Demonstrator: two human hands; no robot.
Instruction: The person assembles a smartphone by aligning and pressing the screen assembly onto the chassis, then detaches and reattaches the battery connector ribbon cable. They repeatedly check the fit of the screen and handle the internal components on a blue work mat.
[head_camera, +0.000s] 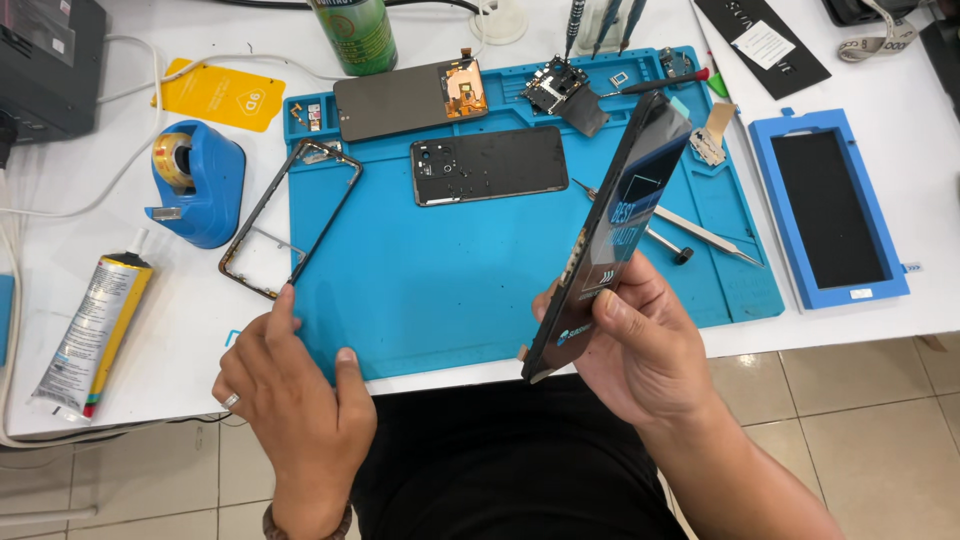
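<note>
**Right hand holds a phone screen on edge; left hand touches a phone frame**

The right hand (645, 345) grips a dark phone screen (615, 225) by its lower end, above the near edge of the blue work mat (450, 290). The fingers (612, 310) are clamped on it: the thumb presses on the printed protective film, the other fingers wrap behind. The screen stands tilted, its upper end leaning away toward the far right of the mat, its lower corner hanging past the tabletop (170, 330) edge over the person's lap.

The left hand (295, 400) sits at the near left corner of the mat. Its fingers are apart and hold nothing; the index fingertip touches the near end of an empty phone frame (290, 215) that lies partly on the mat, partly on the white tabletop. The thumb rests on the mat's edge. A ring shows on one finger.

Farther up the mat lie a black back cover (490, 165), another screen panel with a copper patch (410, 98) and a small circuit board (562, 90). Tweezers (690, 232) lie just behind the held screen. Left of the mat stand a blue tape dispenser (195, 185) and a glue tube (92, 335); right of it lies a blue mould with a black pad (828, 210).
</note>
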